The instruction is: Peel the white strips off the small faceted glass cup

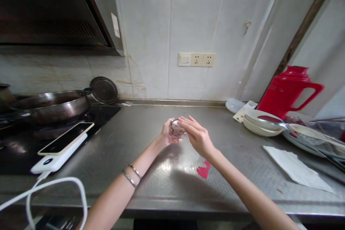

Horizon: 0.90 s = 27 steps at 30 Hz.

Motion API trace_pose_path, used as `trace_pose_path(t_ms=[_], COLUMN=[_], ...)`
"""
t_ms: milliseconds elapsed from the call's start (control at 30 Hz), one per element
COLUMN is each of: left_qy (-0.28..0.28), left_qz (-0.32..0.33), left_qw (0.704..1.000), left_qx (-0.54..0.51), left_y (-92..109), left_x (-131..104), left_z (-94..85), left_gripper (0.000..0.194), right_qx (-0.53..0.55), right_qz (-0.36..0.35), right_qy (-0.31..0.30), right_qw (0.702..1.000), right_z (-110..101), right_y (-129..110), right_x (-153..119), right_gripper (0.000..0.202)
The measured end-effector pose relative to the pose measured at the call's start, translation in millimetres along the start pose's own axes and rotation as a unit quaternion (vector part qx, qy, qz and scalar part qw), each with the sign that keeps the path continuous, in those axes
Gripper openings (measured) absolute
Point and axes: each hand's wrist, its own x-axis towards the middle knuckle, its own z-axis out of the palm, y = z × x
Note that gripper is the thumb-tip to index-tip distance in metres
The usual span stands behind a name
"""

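My left hand is wrapped round a small clear glass cup above the steel counter. Something white shows at the cup's top, too small to name. My right hand reaches over the cup from the right, fingers stretched out and the fingertips at its rim. Whether those fingertips touch the glass I cannot tell. Below my right wrist a red scrap with a jagged edge lies flat on the counter.
To the left, a phone rests on a white power bank with a looped cable, near a pan on the stove. A red thermos, stacked bowls, plates and a white napkin are on the right.
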Motion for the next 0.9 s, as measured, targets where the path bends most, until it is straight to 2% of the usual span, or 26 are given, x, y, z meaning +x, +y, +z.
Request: trace_pose_path(t_ms=[67, 133, 267, 400, 500, 567, 700, 767, 900], left_qy=[-0.067, -0.110, -0.139, -0.129, -0.102, -0.106, -0.162, -0.180, -0.141], left_qz=[-0.069, -0.124, -0.186, -0.247, -0.257, -0.254, -0.248, -0.227, -0.193], left_qw=[0.992, 0.976, 0.956, 0.946, 0.946, 0.945, 0.933, 0.937, 0.952], left_qx=[0.078, 0.144, 0.179, 0.168, 0.167, 0.175, 0.203, 0.197, 0.189], left_y=[0.7, 1.1, 1.4, -0.1, -2.5, -2.6, 2.6, 5.4, 4.7], left_x=[0.5, -0.5, -6.6, -9.3, -7.3, -7.0, -12.9, -16.2, -16.5], left_z=[-2.4, -3.8, -1.9, 1.0, -0.2, -0.6, 2.8, 4.8, 5.5], left_gripper=[0.052, 0.060, 0.069, 0.072, 0.067, 0.065, 0.069, 0.072, 0.068], right_qx=[-0.022, -0.040, -0.045, -0.038, -0.050, -0.062, -0.074, -0.080, -0.090], right_qz=[-0.055, -0.127, -0.239, -0.294, -0.315, -0.323, -0.323, -0.311, -0.270], right_qy=[-0.074, -0.145, -0.214, -0.240, -0.263, -0.277, -0.289, -0.291, -0.292], right_qw=[0.995, 0.981, 0.946, 0.924, 0.911, 0.903, 0.898, 0.901, 0.913], right_z=[-10.3, -18.8, -26.2, -24.2, -23.3, -25.0, -34.4, -40.2, -45.9], right_y=[12.0, 16.9, 12.5, 11.5, 15.9, 19.9, 29.8, 34.8, 40.4], right_x=[6.4, 11.4, 17.4, 21.4, 24.7, 27.1, 30.0, 28.8, 19.2], right_gripper=[0.037, 0.033, 0.030, 0.027, 0.028, 0.028, 0.026, 0.026, 0.025])
